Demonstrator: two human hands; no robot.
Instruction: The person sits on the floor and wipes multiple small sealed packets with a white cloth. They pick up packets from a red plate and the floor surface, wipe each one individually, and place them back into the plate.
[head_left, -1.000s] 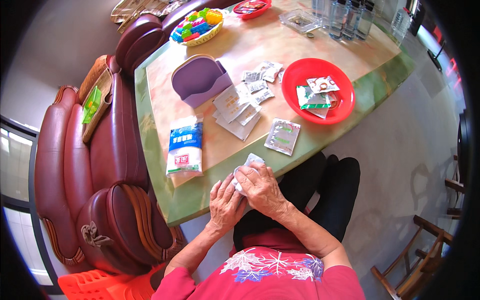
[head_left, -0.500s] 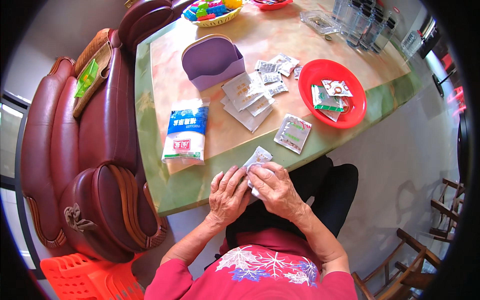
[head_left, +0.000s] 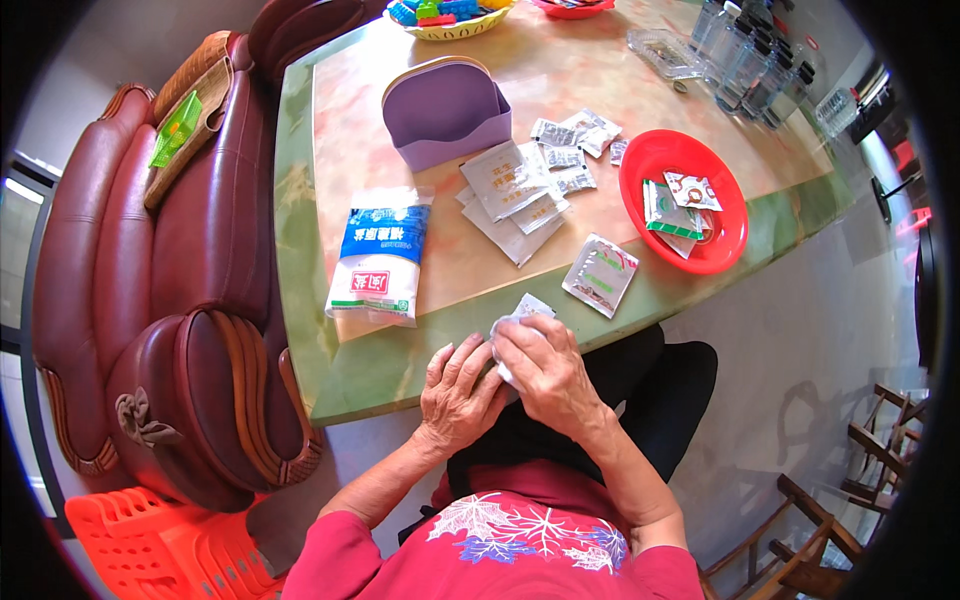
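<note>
At the near edge of the green-bordered table, my right hand (head_left: 548,372) presses a crumpled white tissue (head_left: 507,342) onto a small pale sachet (head_left: 534,306). Much of that sachet is covered by the tissue and fingers. Beside it my left hand (head_left: 460,396) rests at the edge with its fingers stretched out, its thumb side close to the tissue. A silver square sachet (head_left: 600,275) lies to the right. Farther back is a loose stack of pale sachets (head_left: 507,182), with smaller packets (head_left: 565,157) around it. A blue-and-white plastic bag (head_left: 378,262) lies at the left.
A purple holder (head_left: 440,112) stands behind the stack. The red plate (head_left: 735,220) on the right holds several packets. Dark-capped bottles (head_left: 745,75) and a clear tray (head_left: 665,55) stand far right; a yellow basket (head_left: 455,30) of colourful blocks is at the back. A maroon sofa (head_left: 200,230) flanks the table.
The view has shifted slightly, so the table things sit a little farther right and lower. My right hand and the tissue have moved slightly up over the sachet; my left hand stays almost still.
</note>
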